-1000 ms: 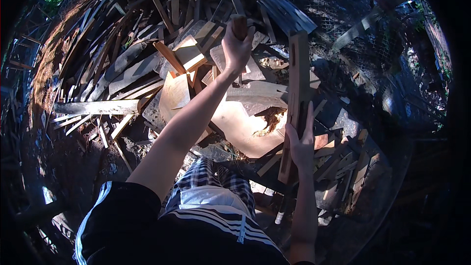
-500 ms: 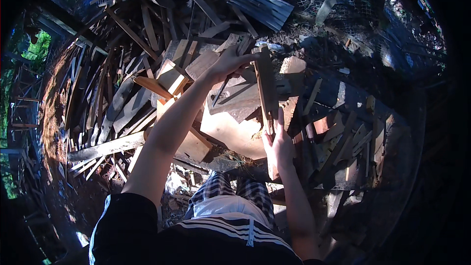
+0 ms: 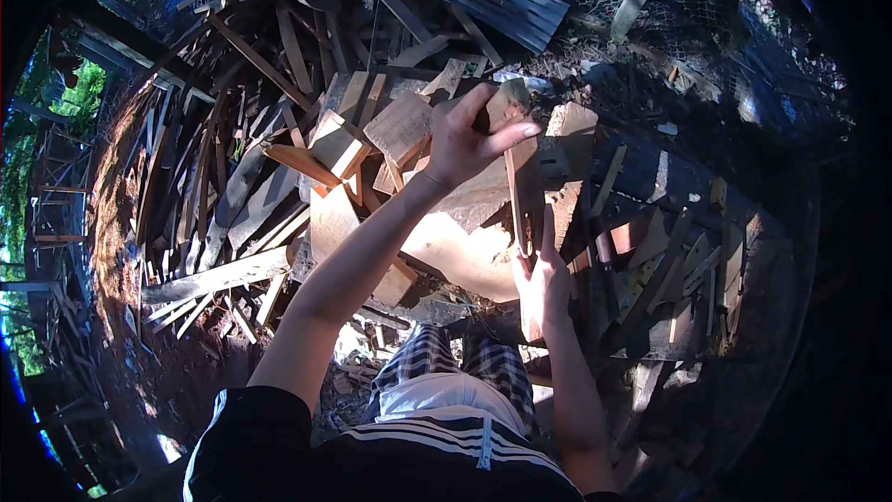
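A rough wooden board stands tilted in front of me, its lit narrow edge toward the left. Around its lower part, my right hand is closed, with the fingertips along the wood. My left hand is at the upper end, thumb laid across the board and the other fingers bent round its far side, partly hidden. Beneath lies a broad sunlit plank, with a chunky wood block to the left of my left hand.
Stacked scrap wood fills the left and far side. A corrugated metal sheet lies at the back, near wire mesh. More offcuts lie on the right. A pale beam juts toward the work spot from the left.
My left hand has shifted right onto the upper end of the board, its thumb now reaching across it. The right hand keeps its hold low on the board. The whole view has shifted slightly.
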Available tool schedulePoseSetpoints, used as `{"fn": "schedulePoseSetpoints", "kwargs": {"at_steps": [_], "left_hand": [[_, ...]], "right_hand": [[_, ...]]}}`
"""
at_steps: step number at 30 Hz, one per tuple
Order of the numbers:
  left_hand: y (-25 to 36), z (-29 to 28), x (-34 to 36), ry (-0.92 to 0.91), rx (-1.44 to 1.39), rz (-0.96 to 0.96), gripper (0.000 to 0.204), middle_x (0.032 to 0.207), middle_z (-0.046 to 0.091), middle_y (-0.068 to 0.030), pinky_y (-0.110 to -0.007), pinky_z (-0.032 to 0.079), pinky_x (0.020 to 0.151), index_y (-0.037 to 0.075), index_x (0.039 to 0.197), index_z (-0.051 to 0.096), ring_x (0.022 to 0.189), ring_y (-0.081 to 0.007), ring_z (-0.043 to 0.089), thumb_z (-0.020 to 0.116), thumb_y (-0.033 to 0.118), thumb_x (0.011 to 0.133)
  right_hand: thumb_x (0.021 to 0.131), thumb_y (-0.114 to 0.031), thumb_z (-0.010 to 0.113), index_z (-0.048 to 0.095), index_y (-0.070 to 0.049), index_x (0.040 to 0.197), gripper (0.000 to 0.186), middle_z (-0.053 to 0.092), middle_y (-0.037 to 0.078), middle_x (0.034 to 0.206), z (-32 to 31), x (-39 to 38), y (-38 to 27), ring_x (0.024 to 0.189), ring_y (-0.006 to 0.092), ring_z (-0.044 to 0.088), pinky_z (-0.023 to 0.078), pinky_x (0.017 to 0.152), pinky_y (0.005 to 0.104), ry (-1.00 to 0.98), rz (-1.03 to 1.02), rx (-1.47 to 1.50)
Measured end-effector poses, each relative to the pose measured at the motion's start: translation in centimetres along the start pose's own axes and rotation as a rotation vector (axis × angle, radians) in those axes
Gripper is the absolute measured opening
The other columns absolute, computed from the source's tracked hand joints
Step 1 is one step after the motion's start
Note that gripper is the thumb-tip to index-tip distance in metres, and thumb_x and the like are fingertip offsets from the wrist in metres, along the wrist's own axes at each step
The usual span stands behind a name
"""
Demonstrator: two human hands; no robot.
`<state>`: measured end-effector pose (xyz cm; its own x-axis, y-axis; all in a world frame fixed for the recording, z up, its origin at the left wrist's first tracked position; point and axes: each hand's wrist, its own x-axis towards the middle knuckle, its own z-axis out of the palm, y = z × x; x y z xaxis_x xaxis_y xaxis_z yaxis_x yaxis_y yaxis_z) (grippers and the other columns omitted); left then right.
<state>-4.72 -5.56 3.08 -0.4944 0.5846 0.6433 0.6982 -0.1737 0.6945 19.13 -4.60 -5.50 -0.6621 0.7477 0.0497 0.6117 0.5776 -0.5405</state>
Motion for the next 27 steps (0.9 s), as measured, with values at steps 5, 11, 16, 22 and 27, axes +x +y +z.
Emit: {"fn": "schedulePoseSetpoints", "kwargs": {"at_steps": [5,11,16,22,27], "left_hand": [[-0.1,1.6,-2.3,-0.097,0.023,0.007,0.057,0.068,0.058,-0.0131,-0.038,0.046,0.054,0.002,0.097,0.054,0.06,-0.0319,0.062,0.075,0.051,0.075],[1.3,4.3,-4.4,-0.134,0.131,0.035,0.056,0.07,0.057,-0.0097,-0.04,0.046,0.054,0.008,0.084,0.048,0.063,-0.0327,0.06,0.067,0.06,0.076],[0.9,4.5,-3.1,-0.046,0.163,-0.016,0.056,0.063,0.055,-0.0098,-0.038,0.045,0.051,0.006,0.084,0.051,0.057,-0.0301,0.059,0.071,0.058,0.075],[-0.4,5.6,-3.7,-0.106,0.268,0.006,0.052,0.069,0.062,-0.0086,-0.04,0.048,0.051,0.009,0.089,0.055,0.059,-0.0323,0.063,0.067,0.059,0.078],[1.1,5.4,-4.3,-0.102,0.227,0.04,0.051,0.07,0.062,-0.0085,-0.038,0.049,0.051,0.01,0.09,0.056,0.059,-0.0316,0.063,0.067,0.059,0.078]], "right_hand": [[0.083,-0.023,0.068,0.017,-0.015,0.152,0.086,0.065,0.019,0.085,-0.6,0.3,-0.7,0.071,0.038,0.064,0.052,0.063,0.0444,-0.11,0.097,0.037],[0.083,-0.023,0.06,0.015,-0.012,0.152,0.082,0.065,0.026,0.103,-0.6,0.8,-0.5,0.088,0.0453,0.064,0.052,0.074,0.0489,-0.151,0.144,0.131],[0.083,-0.022,0.06,0.013,-0.012,0.152,0.085,0.066,0.026,0.089,-0.8,1.0,-1.2,0.078,0.0435,0.065,0.051,0.07,0.0475,-0.161,0.147,0.103],[0.081,-0.024,0.061,0.004,-0.016,0.153,0.092,0.066,0.025,0.083,0.0,0.9,-0.2,0.073,0.0421,0.065,0.05,0.068,0.0473,-0.22,0.219,0.056],[0.081,-0.027,0.061,0.005,-0.018,0.153,0.092,0.066,0.027,0.089,0.5,0.6,0.2,0.079,0.0446,0.064,0.05,0.071,0.0498,-0.17,0.152,0.036]]}}
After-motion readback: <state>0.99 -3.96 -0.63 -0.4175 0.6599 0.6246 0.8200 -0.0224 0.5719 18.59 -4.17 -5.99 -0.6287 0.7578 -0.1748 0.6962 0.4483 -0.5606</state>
